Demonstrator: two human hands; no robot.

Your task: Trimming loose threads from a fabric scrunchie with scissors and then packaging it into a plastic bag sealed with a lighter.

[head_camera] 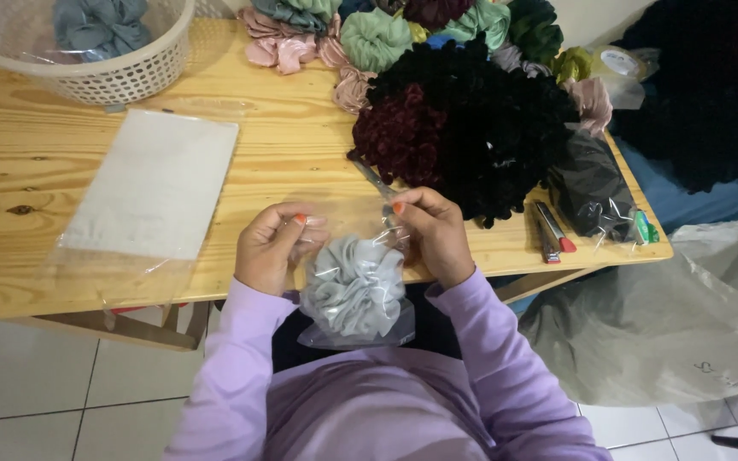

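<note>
Both hands pinch the mouth of a clear plastic bag holding a pale grey fabric scrunchie, just below the pine desk edge. Left hand and right hand each grasp the film; sealing seems in hand, needing aligned edges.

1. A home workspace used for small-scale packing of handmade goods.
2. A plain pine table stands on a white tiled floor.
3. Scrunchies heap at upper centre, a stack of clear bags lies at left, and a white laundry basket sits upper left.
</note>
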